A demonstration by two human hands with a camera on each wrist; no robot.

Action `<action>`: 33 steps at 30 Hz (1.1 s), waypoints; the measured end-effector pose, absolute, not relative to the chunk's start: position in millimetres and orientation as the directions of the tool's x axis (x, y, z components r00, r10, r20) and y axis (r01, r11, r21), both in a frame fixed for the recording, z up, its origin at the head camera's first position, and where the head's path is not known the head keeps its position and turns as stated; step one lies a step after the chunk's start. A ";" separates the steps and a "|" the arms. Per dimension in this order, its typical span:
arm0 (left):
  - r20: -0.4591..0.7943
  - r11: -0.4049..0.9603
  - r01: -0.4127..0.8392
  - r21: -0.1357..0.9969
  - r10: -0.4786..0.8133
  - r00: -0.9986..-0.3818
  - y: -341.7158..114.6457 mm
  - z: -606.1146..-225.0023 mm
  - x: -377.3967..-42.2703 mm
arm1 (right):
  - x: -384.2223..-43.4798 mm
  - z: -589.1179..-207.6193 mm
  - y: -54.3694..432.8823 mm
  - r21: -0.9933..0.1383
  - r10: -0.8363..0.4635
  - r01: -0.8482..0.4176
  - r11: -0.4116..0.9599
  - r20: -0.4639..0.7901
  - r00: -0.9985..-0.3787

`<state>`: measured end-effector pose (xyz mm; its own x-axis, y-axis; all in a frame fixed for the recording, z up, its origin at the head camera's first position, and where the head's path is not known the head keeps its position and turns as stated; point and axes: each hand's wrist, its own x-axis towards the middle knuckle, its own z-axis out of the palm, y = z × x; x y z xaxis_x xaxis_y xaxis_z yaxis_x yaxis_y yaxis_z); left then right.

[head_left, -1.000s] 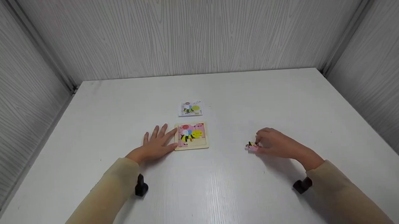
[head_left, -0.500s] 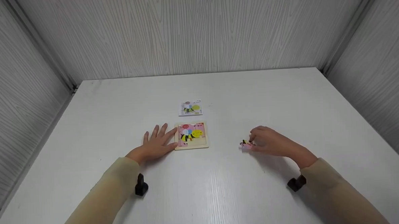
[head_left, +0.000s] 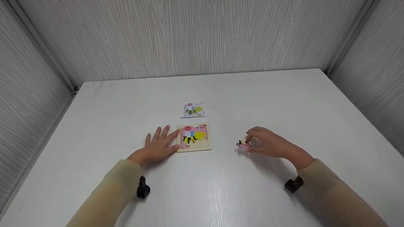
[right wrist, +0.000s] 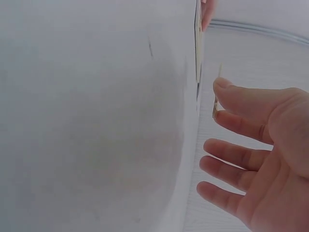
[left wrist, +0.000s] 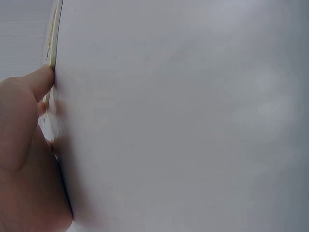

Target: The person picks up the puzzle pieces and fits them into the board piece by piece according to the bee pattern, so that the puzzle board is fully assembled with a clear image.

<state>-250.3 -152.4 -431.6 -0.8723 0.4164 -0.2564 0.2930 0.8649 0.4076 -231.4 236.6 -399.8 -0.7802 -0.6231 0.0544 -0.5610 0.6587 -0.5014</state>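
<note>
A square wooden puzzle tray [head_left: 194, 149] with a bee picture lies on the table, bare wood showing at its lower right. My left hand [head_left: 158, 147] rests spread on the table, thumb and index finger touching the tray's left edge. In the left wrist view the thumb [left wrist: 41, 81] meets the tray's edge [left wrist: 54, 41]. To the right of the tray, my right hand [head_left: 269, 143] pinches a pink, black and yellow puzzle piece [head_left: 242, 146] between thumb and index finger. The right wrist view shows this thin piece [right wrist: 216, 105] edge-on, above the table, with the other fingers loosely curled.
Behind the tray lies a flat card [head_left: 193, 109] printed with the same bee picture. The white table [head_left: 205, 195] is bounded by grey wood-grain panels [head_left: 198, 35] at the back and sides. Each wrist carries a small black device [head_left: 143, 188].
My right hand has moved left toward the tray, carrying the puzzle piece. The left hand and the tray have stayed where they were.
</note>
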 end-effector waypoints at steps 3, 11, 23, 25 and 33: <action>-0.257 0.865 0.291 0.409 0.416 -0.872 -152.7 -432.1 -250.4 | -232.1 -400.2 233.2 -0.495 -0.623 -0.564 0.661 0.058 -0.780; -0.248 0.864 0.303 0.403 0.422 -0.872 -153.7 -435.7 -252.0 | -233.6 -400.4 224.0 -0.509 -0.632 -0.579 0.637 0.086 -0.770; -0.261 0.868 0.294 0.399 0.415 -0.872 -153.6 -435.7 -252.9 | -237.4 -401.8 207.1 -0.528 -0.644 -0.595 0.606 0.114 -0.757; -0.266 0.870 0.287 0.401 0.410 -0.872 -153.2 -435.4 -252.6 | -238.2 -402.2 203.6 -0.533 -0.644 -0.595 0.602 0.116 -0.756; -0.267 0.871 0.286 0.399 0.409 -0.873 -153.3 -434.8 -251.8 | -242.2 -403.9 189.4 -0.521 -0.660 -0.629 0.577 0.156 -0.735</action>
<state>-251.8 -153.3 -434.8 -0.8727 0.4087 -0.2669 0.2862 0.8713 0.3986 -242.2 189.4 -403.9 -0.7346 -0.6603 0.1562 -0.6293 0.5768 -0.5209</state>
